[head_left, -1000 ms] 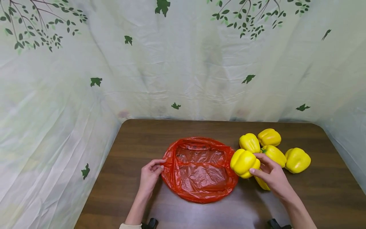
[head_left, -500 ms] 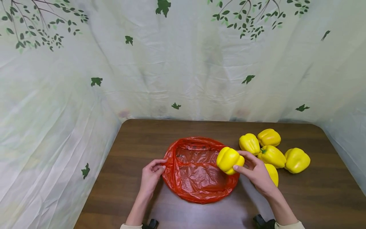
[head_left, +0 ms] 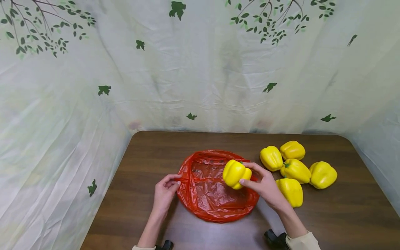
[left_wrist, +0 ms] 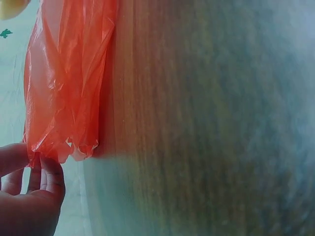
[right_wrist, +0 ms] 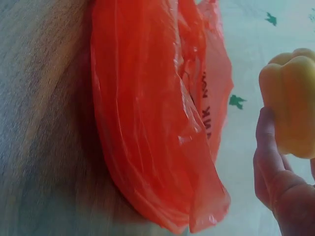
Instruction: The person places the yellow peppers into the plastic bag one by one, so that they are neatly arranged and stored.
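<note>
Bag (head_left: 212,196) of thin red plastic is resting on a brown wooden table (head_left: 156,152), its rounded mouth gaping upward. The left hand (head_left: 165,192) is pinching the bag's left edge, thumb and fingertips closing together on a gathered fold; the left wrist view is showing the same hold at close range. The right hand (head_left: 262,182) is gripping a yellow pepper (head_left: 235,173) between thumb and fingers, the digits spreading only as wide as the fruit. In the head view this pepper is appearing over the right half of the bag's mouth; in the right wrist view it is hanging clear of the plastic. Dark lettering (right_wrist: 206,113) is showing on one part of the bag. Five further yellow peppers (head_left: 295,171) are lying in a close group on the table, right of the bag. Behind the table, a pale cloth (head_left: 203,69) is hanging, bearing green leaf prints. A light sleeve (head_left: 302,241) is covering the right forearm near a black wristband (head_left: 276,239).
</note>
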A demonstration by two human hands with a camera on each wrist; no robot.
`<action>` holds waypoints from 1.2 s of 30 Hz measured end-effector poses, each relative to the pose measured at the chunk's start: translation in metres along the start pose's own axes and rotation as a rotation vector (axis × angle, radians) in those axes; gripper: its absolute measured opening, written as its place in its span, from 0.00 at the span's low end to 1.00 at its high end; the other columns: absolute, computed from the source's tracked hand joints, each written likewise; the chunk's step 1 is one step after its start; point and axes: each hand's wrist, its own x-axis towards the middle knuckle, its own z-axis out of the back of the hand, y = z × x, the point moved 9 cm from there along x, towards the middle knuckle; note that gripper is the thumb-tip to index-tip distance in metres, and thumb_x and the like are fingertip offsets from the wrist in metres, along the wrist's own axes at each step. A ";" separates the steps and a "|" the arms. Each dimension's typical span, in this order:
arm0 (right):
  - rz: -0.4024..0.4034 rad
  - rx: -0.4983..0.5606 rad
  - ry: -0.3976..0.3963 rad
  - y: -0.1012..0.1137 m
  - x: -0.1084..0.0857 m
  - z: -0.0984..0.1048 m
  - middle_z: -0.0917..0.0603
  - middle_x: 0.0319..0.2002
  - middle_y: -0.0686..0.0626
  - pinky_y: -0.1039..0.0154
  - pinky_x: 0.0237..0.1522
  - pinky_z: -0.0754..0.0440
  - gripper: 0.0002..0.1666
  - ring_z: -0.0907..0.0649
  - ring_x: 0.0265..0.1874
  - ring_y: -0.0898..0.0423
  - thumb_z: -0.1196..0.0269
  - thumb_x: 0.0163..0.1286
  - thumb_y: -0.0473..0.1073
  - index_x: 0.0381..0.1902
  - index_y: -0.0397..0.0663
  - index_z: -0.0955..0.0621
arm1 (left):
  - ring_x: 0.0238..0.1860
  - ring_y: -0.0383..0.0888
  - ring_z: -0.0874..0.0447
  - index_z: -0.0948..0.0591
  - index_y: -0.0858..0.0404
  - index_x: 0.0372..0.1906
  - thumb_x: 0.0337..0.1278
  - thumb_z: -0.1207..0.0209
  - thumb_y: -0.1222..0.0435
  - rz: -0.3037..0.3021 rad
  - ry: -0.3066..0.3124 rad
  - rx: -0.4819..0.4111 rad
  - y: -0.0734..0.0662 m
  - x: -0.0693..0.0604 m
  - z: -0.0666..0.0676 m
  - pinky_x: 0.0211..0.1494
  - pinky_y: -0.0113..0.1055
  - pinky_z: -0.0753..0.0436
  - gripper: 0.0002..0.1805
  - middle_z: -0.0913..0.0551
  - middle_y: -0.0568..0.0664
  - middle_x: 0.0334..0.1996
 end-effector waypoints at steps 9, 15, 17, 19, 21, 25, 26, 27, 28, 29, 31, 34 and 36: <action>0.015 -0.142 0.031 0.002 0.015 -0.018 0.22 0.55 0.46 0.55 0.49 0.20 0.27 0.24 0.52 0.44 0.28 0.61 0.47 0.57 0.53 0.22 | 0.28 0.41 0.23 0.17 0.72 0.44 0.57 0.40 0.80 -0.026 0.002 -0.012 -0.003 -0.001 -0.002 0.25 0.29 0.26 0.11 0.18 0.61 0.34; 0.006 -0.195 0.050 0.014 0.021 -0.028 0.21 0.54 0.47 0.54 0.50 0.21 0.28 0.23 0.50 0.45 0.28 0.60 0.46 0.58 0.53 0.22 | 0.27 0.41 0.25 0.16 0.69 0.44 0.58 0.40 0.80 -0.018 0.007 -0.025 -0.002 -0.001 -0.004 0.23 0.29 0.29 0.11 0.19 0.62 0.32; -0.003 -0.207 0.054 0.014 0.024 -0.030 0.22 0.56 0.47 0.55 0.50 0.20 0.28 0.23 0.50 0.46 0.28 0.60 0.46 0.58 0.53 0.22 | 0.26 0.42 0.25 0.16 0.69 0.44 0.58 0.40 0.80 -0.011 0.011 -0.030 -0.002 -0.002 -0.005 0.23 0.29 0.29 0.11 0.19 0.62 0.32; -0.008 -0.216 0.061 0.014 0.027 -0.031 0.22 0.57 0.47 0.54 0.49 0.20 0.29 0.22 0.50 0.45 0.28 0.60 0.44 0.59 0.52 0.23 | 0.26 0.42 0.25 0.16 0.69 0.44 0.59 0.41 0.79 -0.003 0.014 -0.031 -0.001 -0.002 -0.006 0.23 0.29 0.29 0.10 0.19 0.62 0.32; 0.002 -0.224 0.071 0.010 0.032 -0.032 0.23 0.57 0.48 0.55 0.49 0.19 0.30 0.22 0.50 0.45 0.27 0.60 0.46 0.59 0.54 0.23 | 0.25 0.42 0.25 0.16 0.69 0.44 0.59 0.41 0.79 0.000 0.015 -0.027 -0.001 -0.002 -0.006 0.23 0.29 0.29 0.10 0.19 0.62 0.31; 0.009 -0.240 0.099 0.014 0.041 -0.038 0.22 0.54 0.48 0.56 0.46 0.18 0.30 0.20 0.47 0.46 0.27 0.59 0.48 0.59 0.54 0.23 | 0.25 0.41 0.25 0.16 0.70 0.44 0.59 0.41 0.80 -0.011 0.011 -0.017 -0.003 0.000 -0.005 0.22 0.30 0.28 0.10 0.18 0.61 0.31; 0.012 -0.244 0.109 0.015 0.043 -0.040 0.22 0.54 0.48 0.56 0.46 0.17 0.30 0.20 0.46 0.46 0.27 0.59 0.49 0.59 0.54 0.23 | 0.25 0.41 0.25 0.16 0.70 0.44 0.58 0.41 0.80 -0.016 0.009 -0.014 -0.004 0.000 -0.005 0.22 0.30 0.29 0.11 0.18 0.61 0.31; 0.017 -0.246 0.118 0.015 0.046 -0.042 0.21 0.53 0.48 0.56 0.45 0.17 0.30 0.20 0.45 0.46 0.27 0.59 0.49 0.58 0.55 0.23 | 0.25 0.40 0.25 0.16 0.70 0.44 0.58 0.41 0.80 -0.018 0.005 -0.012 -0.004 0.000 -0.005 0.22 0.30 0.29 0.11 0.18 0.60 0.31; 0.021 -0.249 0.127 0.016 0.048 -0.043 0.21 0.53 0.49 0.56 0.45 0.18 0.30 0.20 0.45 0.46 0.27 0.59 0.50 0.58 0.55 0.23 | 0.25 0.40 0.25 0.16 0.71 0.44 0.57 0.41 0.80 -0.021 0.002 -0.010 -0.005 0.000 -0.004 0.22 0.29 0.29 0.11 0.18 0.60 0.30; 0.025 -0.252 0.136 0.017 0.051 -0.045 0.22 0.53 0.49 0.56 0.45 0.18 0.29 0.20 0.45 0.47 0.27 0.59 0.50 0.58 0.55 0.22 | 0.25 0.40 0.25 0.16 0.71 0.44 0.57 0.41 0.80 -0.023 0.000 -0.006 -0.005 0.001 -0.004 0.22 0.29 0.29 0.11 0.18 0.60 0.31; 0.034 -0.265 0.150 0.018 0.055 -0.049 0.22 0.53 0.49 0.56 0.44 0.18 0.29 0.20 0.44 0.47 0.27 0.59 0.50 0.57 0.56 0.22 | 0.25 0.40 0.25 0.16 0.70 0.44 0.57 0.41 0.80 -0.018 -0.002 -0.003 -0.005 0.001 -0.003 0.22 0.29 0.29 0.11 0.19 0.59 0.30; 0.042 -0.278 0.170 0.018 0.062 -0.054 0.22 0.54 0.50 0.56 0.44 0.18 0.28 0.20 0.45 0.46 0.26 0.59 0.49 0.56 0.57 0.22 | 0.25 0.41 0.25 0.16 0.70 0.43 0.57 0.41 0.80 -0.009 0.003 0.002 -0.005 0.001 -0.004 0.23 0.29 0.28 0.11 0.19 0.59 0.30; 0.050 -0.295 0.181 0.017 0.066 -0.056 0.23 0.54 0.51 0.57 0.44 0.18 0.27 0.20 0.45 0.47 0.26 0.59 0.48 0.56 0.58 0.22 | 0.26 0.41 0.25 0.16 0.70 0.43 0.58 0.41 0.80 -0.001 0.008 -0.001 -0.005 0.001 -0.005 0.23 0.29 0.27 0.10 0.19 0.59 0.31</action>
